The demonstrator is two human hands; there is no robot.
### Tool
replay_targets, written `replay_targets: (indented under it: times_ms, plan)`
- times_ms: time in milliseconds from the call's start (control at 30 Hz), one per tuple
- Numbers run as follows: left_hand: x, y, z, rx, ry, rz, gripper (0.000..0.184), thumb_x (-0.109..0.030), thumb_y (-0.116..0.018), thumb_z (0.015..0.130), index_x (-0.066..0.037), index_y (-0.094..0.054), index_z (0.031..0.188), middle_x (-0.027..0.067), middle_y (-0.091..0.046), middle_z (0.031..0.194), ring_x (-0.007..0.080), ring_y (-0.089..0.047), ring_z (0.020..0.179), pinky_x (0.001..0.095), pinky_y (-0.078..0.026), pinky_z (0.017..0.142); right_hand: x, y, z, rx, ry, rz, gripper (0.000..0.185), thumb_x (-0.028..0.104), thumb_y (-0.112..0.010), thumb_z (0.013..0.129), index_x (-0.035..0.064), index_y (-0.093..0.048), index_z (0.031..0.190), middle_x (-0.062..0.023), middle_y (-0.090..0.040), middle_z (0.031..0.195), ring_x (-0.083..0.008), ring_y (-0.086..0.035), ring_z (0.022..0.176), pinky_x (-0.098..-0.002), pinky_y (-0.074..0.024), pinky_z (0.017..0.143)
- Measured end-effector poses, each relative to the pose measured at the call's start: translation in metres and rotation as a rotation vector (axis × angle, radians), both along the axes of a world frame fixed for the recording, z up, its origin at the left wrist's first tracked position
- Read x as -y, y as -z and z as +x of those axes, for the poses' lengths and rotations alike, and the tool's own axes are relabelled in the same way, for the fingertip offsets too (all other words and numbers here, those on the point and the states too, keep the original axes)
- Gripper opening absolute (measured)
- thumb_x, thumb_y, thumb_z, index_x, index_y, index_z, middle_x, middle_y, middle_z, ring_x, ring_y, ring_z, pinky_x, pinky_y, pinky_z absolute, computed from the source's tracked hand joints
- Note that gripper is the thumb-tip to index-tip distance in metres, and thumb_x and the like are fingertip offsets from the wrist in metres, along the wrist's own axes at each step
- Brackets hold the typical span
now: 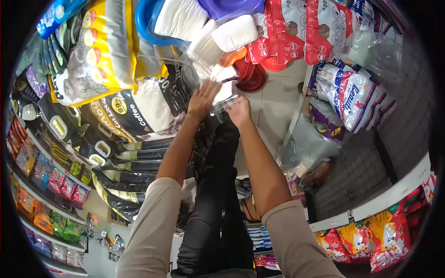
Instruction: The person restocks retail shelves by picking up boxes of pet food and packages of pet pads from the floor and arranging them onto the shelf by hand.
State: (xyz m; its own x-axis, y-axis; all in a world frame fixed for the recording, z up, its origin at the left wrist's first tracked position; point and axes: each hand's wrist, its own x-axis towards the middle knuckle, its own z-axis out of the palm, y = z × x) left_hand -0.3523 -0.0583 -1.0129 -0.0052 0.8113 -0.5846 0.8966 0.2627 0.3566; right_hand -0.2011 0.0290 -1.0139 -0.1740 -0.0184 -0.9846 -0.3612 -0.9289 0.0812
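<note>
My left hand [204, 98] lies with its fingers stretched out, pressing on clear plastic over a white folded pad. My right hand [238, 110] is closed, its fingertips pinching the edge of the clear plastic bag [223, 103]. The pad [225, 91] shows between both hands. Beyond them, more white folded pads [234, 33], which look like diapers, lie in a heap. Red bowls [252, 78] and an orange dish [233, 57] sit just past my fingers, partly covered by the plastic.
Black cat litter bags [148, 104] and a yellow-and-white sack [99, 51] crowd the left. Blue [147, 23] and purple [234, 7] basins and red pouches [289, 34] stand ahead. A diaper pack [354, 97] lies on the right shelf. Tiled floor [278, 102] shows between.
</note>
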Motion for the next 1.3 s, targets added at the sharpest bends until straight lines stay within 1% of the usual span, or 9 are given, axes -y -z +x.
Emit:
replay_targets:
  times_ms: [433, 533, 633, 767, 867, 900, 1033, 1100, 1300]
  plan:
    - [-0.017, 0.039, -0.065, -0.148, 0.370, 0.198, 0.059, -0.019, -0.051, 0.089, -0.013, -0.035, 0.145, 0.0120, -0.038, 0.149, 0.0281, -0.048, 0.127, 0.0459, -0.036, 0.105, -0.041, 0.015, 0.030, 0.082, 0.184, 0.106, 0.011, 0.015, -0.046, 0.071, 0.0077, -0.053, 0.076, -0.0118, -0.061, 0.086, -0.0310, -0.057, 0.085, -0.0439, -0.0458, 0.082]
    - [-0.013, 0.033, -0.055, -0.439, 0.413, 0.006, 0.049, -0.020, -0.053, 0.088, -0.018, -0.048, 0.136, 0.0082, -0.062, 0.119, 0.0203, -0.060, 0.105, 0.0421, -0.038, 0.097, -0.051, 0.007, 0.082, -0.134, 0.158, 0.119, 0.013, 0.014, -0.044, 0.074, 0.0070, -0.054, 0.078, -0.0106, -0.061, 0.084, -0.0291, -0.057, 0.080, -0.0408, -0.0466, 0.075]
    - [0.006, 0.049, -0.044, -0.573, 0.495, -0.129, 0.037, -0.020, -0.052, 0.088, -0.017, -0.058, 0.124, 0.0072, -0.066, 0.100, 0.0159, -0.062, 0.087, 0.0407, -0.040, 0.092, -0.069, -0.049, 0.099, -0.020, 0.046, 0.168, 0.013, 0.014, -0.043, 0.076, 0.0067, -0.053, 0.078, -0.0092, -0.061, 0.082, -0.0269, -0.058, 0.078, -0.0394, -0.0472, 0.074]
    - [0.002, -0.010, -0.049, -0.383, 0.692, -0.060, 0.030, -0.021, -0.054, 0.087, -0.017, -0.061, 0.116, 0.0076, -0.068, 0.092, 0.0165, -0.063, 0.080, 0.0416, -0.042, 0.085, -0.057, -0.084, 0.143, 0.034, 0.006, 0.217, 0.014, 0.016, -0.043, 0.083, 0.0072, -0.053, 0.077, -0.0070, -0.060, 0.079, -0.0228, -0.057, 0.075, -0.0367, -0.0478, 0.072]
    - [-0.012, -0.071, -0.039, -0.060, 0.114, 0.285, 0.020, -0.021, -0.055, 0.088, -0.011, -0.061, 0.104, 0.0115, -0.067, 0.092, 0.0218, -0.065, 0.085, 0.0431, -0.045, 0.083, -0.040, -0.134, 0.149, 0.163, -0.084, 0.287, 0.016, 0.017, -0.044, 0.087, 0.0079, -0.053, 0.077, -0.0055, -0.058, 0.078, -0.0199, -0.057, 0.074, -0.0349, -0.0480, 0.072]
    - [-0.024, -0.099, -0.033, -0.075, 0.127, 0.301, 0.020, -0.021, -0.055, 0.088, -0.011, -0.061, 0.104, 0.0115, -0.067, 0.092, 0.0218, -0.065, 0.085, 0.0431, -0.045, 0.083, -0.038, -0.156, 0.139, 0.290, -0.191, 0.350, 0.016, 0.018, -0.045, 0.089, 0.0083, -0.053, 0.078, -0.0047, -0.058, 0.078, -0.0185, -0.056, 0.074, -0.0341, -0.0481, 0.072]
    - [-0.056, -0.192, 0.017, 0.816, -0.790, 0.022, 0.023, -0.025, -0.054, 0.095, -0.002, -0.053, 0.092, 0.0045, -0.059, 0.078, 0.0178, -0.056, 0.076, 0.0301, -0.043, 0.080, -0.024, -0.228, 0.093, 0.367, -0.344, 0.619, 0.022, 0.022, -0.046, 0.095, 0.0090, -0.053, 0.079, -0.0009, -0.054, 0.076, -0.0111, -0.051, 0.075, -0.0288, -0.0460, 0.074]
    - [-0.071, -0.241, 0.055, 0.865, -0.864, 0.108, 0.022, -0.024, -0.053, 0.096, -0.003, -0.051, 0.091, 0.0027, -0.055, 0.079, 0.0150, -0.052, 0.076, 0.0295, -0.043, 0.079, -0.010, -0.252, 0.074, 0.352, -0.690, 0.989, 0.019, 0.017, -0.046, 0.092, 0.0013, -0.056, 0.093, -0.0093, -0.060, 0.085, -0.0232, -0.058, 0.080, -0.0373, -0.0463, 0.072]
    - [-0.094, -0.409, 0.081, 1.147, -1.091, 0.159, 0.020, -0.022, -0.052, 0.097, -0.002, -0.052, 0.095, 0.0017, -0.054, 0.089, 0.0124, -0.049, 0.083, 0.0281, -0.042, 0.080, -0.030, -0.423, 0.036, 0.364, -0.597, 1.271, 0.032, 0.016, -0.057, 0.091, 0.0003, -0.048, 0.116, -0.0127, -0.060, 0.103, -0.0247, -0.058, 0.091, -0.0384, -0.0461, 0.084]
